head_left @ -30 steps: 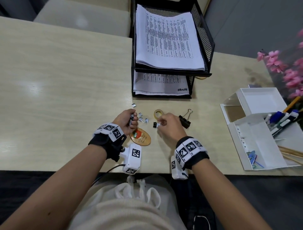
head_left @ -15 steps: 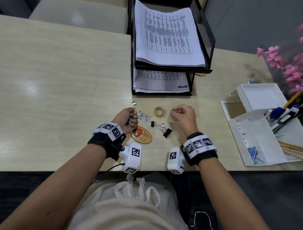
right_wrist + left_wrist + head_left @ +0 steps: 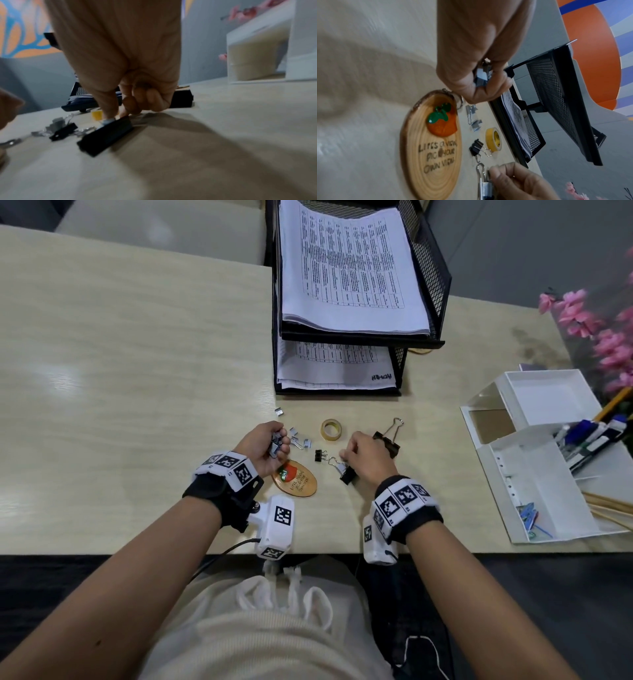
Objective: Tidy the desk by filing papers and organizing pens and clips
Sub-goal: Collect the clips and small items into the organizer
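While both hands work over the desk (image 3: 137,371), binder clips lie scattered between them

From the head view, the left hand (image 3: 263,446) curls its fingers round several small silver clips (image 3: 275,447), and the right hand (image 3: 366,460) pinches a black binder clip (image 3: 346,474) resting on the desk near the wooden plaque (image 3: 296,479). Seen from the left wrist, the silver clips sit bunched inside the fist, with a tape roll (image 3: 493,139) and a small black clip (image 3: 476,146) beside the plaque. At the right wrist, thumb and forefinger tips meet on the black clip's top edge; other fingers curl
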